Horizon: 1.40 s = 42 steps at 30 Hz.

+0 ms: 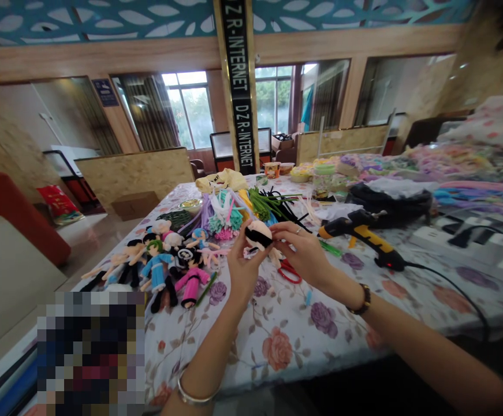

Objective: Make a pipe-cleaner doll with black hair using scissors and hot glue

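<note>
A small pale doll head [260, 227] with a black strip across it is held up over the table. My left hand [245, 257] grips it from the left between thumb and fingers. On its right side, the fingertips of my right hand [300, 251] are pinched against it; whatever small piece they may hold is hidden. Below my hands lie red-handled scissors [292, 273]. Finished fuzzy dolls, among them one in blue [158, 268] and one in pink [192, 278], lie left of my left hand. A black and yellow glue gun [372, 240] is to the right, its red light on.
Bundles of coloured fuzzy stems [223, 214] and green stems [268, 202] lie behind my hands. A black bag [392, 199], a white power strip [442, 240] and a glue gun cord [459, 280] occupy the right. A flowered cloth [277, 346] covers the table.
</note>
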### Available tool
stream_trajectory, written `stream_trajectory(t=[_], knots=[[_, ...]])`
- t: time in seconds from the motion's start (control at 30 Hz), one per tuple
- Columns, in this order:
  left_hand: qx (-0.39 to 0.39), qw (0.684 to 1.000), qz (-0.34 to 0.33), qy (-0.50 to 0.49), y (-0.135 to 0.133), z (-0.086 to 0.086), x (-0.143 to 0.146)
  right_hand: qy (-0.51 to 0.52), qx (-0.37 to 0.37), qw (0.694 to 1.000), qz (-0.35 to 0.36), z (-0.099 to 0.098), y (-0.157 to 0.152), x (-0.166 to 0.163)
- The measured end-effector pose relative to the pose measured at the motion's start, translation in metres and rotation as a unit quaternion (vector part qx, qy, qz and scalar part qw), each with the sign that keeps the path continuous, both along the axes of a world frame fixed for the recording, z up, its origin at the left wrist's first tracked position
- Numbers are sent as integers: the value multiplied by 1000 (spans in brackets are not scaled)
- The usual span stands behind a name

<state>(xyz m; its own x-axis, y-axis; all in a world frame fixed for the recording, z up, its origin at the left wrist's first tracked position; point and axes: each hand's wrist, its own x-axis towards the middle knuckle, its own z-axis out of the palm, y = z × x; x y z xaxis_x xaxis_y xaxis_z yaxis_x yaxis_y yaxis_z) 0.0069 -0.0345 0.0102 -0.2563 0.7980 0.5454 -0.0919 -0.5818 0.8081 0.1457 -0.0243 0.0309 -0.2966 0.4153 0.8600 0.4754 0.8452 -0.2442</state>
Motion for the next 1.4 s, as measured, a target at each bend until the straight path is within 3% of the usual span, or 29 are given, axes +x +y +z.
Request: stream_trajectory(t=[0.43, 0.73, 1.0, 1.4], knots=[[36, 998, 43, 38, 6, -7, 0, -34, 42, 998, -15, -3, 2, 0], [-69, 988, -47, -128, 10, 1, 3, 10, -15, 1000, -26, 6, 3, 8], [-130, 970, -124, -162, 8, 1, 1, 35, -83, 996, 14, 10, 0, 6], [-83, 985, -81, -131, 7, 1, 5, -50, 72, 993, -74, 2, -8, -1]])
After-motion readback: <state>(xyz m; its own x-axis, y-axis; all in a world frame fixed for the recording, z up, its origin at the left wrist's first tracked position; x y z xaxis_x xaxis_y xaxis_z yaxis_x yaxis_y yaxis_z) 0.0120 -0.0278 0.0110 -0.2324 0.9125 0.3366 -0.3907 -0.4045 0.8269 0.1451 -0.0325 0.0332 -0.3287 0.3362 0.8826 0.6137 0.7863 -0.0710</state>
